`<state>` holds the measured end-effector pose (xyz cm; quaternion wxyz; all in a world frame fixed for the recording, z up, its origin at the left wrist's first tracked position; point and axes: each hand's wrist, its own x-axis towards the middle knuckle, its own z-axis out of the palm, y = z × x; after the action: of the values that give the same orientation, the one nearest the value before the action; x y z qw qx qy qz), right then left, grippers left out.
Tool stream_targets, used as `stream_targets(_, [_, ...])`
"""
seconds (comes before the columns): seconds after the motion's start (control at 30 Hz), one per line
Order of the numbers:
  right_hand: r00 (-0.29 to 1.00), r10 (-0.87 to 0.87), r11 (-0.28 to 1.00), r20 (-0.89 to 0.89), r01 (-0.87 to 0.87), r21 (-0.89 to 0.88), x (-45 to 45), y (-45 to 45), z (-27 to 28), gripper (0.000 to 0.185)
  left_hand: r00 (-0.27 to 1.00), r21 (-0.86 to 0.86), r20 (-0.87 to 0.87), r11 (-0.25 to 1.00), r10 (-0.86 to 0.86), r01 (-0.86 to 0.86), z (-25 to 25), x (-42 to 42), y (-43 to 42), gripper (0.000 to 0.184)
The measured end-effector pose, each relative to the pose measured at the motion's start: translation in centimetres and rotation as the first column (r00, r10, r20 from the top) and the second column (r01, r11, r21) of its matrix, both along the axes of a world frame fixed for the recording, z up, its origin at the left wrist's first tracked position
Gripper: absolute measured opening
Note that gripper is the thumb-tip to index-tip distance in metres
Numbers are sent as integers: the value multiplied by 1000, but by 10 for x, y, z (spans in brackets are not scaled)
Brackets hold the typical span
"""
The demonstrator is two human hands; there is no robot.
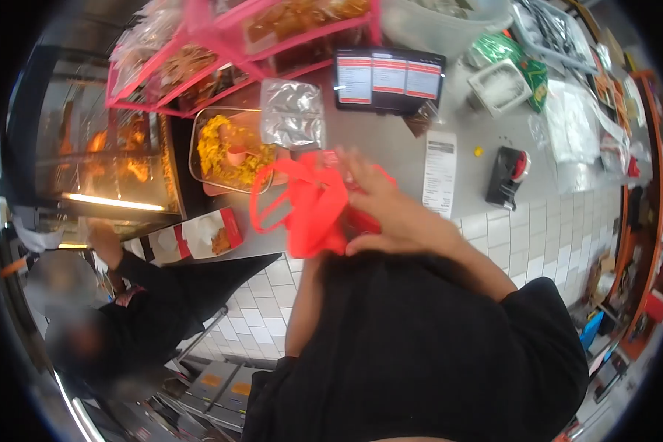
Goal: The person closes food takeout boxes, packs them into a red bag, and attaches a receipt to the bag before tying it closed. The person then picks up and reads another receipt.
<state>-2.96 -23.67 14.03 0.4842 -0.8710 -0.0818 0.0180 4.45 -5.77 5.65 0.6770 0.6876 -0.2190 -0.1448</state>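
A bright red bag (313,210) with loop handles is at the counter's front edge, in front of my body. My right hand (376,199) lies against its right side, thumb and fingers spread apart, the fingertips slightly blurred. My left forearm rises to the bag from below; the bag hides my left hand and its fingers. Just behind the bag sits a foil pouch (292,114). To the left, a clear tray (199,158) holds yellow food with a scoop in it. A long printed receipt (440,173) lies to the right of my right hand.
A tablet (389,82) stands at the back near pink racks (236,51). A black stapler-like device (505,178) and a white container (499,87) are to the right. Open red-and-white boxes (212,234) are at left, near a co-worker's hand (104,241) and a heated glass cabinet (114,188).
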Motion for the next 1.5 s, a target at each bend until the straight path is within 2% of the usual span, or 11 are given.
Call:
stream_targets(0.17, [877,-436,716,-201,474,512,3,-92,-17,72,951,-108,295,986,-92,129,59,42,-5,50])
stream_targets(0.23, [791,-376,436,-483,611,661,-2,-93,-47,74,895,-85,410,970,-175,229,79,54,-11,49])
stream_targets(0.3, [701,489,24,-520,585,811,3,-75,-93,81,826,-32,503,949,-255,312,97,66,-19,48])
stream_targets(0.57, [921,342,-268,-188,287,920,5,-11,-44,96,751,9,574,920,-327,393,140,83,-35,47])
stream_targets(0.73, [962,-272,343,-17,113,933,17,-19,-7,105,750,-16,593,926,-295,377,164,98,-60,43])
stream_targets(0.83, [565,-389,921,727,251,298,29,-37,1,89,752,-28,592,925,-289,378,169,103,-80,42])
stream_targets(0.97, [113,-247,897,962,402,184,33,-36,-16,70,767,1,560,926,-313,377,169,96,-79,40])
stream_targets(1.1, [102,-169,908,980,404,114,28,-67,-46,60,796,30,513,933,-322,358,155,84,-69,40])
stream_targets(1.17, [442,-64,928,895,356,-109,8,-96,-63,44,814,36,487,938,-317,344,147,83,-63,40])
stream_targets(1.4, [119,-962,132,245,991,37,-44,-240,-113,19,922,125,249,954,-295,271,100,71,-39,41])
stream_targets(1.5, [239,-966,225,101,966,-127,-44,-274,-120,18,950,234,3,923,-313,304,52,37,-25,43])
